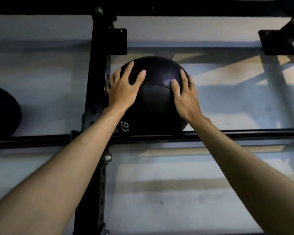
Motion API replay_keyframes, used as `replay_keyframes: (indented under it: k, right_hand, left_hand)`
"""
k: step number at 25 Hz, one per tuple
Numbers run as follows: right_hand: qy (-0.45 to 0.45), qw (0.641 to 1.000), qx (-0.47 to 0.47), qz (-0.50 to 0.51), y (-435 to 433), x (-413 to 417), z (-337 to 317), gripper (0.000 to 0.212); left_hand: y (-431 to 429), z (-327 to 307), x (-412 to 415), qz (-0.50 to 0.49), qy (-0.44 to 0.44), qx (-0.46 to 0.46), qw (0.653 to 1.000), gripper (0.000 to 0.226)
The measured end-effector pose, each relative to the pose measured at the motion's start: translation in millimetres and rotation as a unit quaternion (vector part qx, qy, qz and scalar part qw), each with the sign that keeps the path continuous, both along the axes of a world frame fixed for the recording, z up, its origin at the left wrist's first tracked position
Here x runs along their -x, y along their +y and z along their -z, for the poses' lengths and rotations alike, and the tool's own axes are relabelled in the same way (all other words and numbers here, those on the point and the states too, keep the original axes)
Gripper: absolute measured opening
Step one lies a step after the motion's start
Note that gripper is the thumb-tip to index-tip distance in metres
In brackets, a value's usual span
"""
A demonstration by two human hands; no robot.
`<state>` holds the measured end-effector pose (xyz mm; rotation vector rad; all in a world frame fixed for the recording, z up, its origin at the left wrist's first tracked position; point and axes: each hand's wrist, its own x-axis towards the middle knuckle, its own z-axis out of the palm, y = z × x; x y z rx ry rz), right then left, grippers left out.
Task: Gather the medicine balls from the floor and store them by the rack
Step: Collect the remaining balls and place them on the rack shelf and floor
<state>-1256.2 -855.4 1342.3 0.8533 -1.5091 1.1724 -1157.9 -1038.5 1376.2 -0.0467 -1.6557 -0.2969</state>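
Fingers [128,70] of your left hand [122,90] and right hand [185,99] lie spread wide and nearly straight on the black medicine ball [153,102], one palm on each side of its seam. The ball sits just right of the rack's perforated upright [95,92], touching it, its near edge at the horizontal rail [227,133]. A second black ball [2,111] lies well apart, left of the upright.

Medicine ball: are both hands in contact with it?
Touching. The head view shows the left hand and right hand laid on the medicine ball, fingers spread against its surface with no gap.
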Motion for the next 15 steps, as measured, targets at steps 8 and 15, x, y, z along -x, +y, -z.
replay_keyframes:
  k: [8, 15]
  right_hand:
    - [-0.035, 0.998, -0.037, 0.04, 39, -23, 83, 0.044]
    - [-0.118, 0.951, -0.196, 0.208, 102, -58, 209, 0.028]
  left_hand:
    - [48, 118, -15, -0.175, 0.104, 0.156, 0.967, 0.035]
    - [109, 246, 3, -0.029, -0.135, 0.189, 0.972, 0.016]
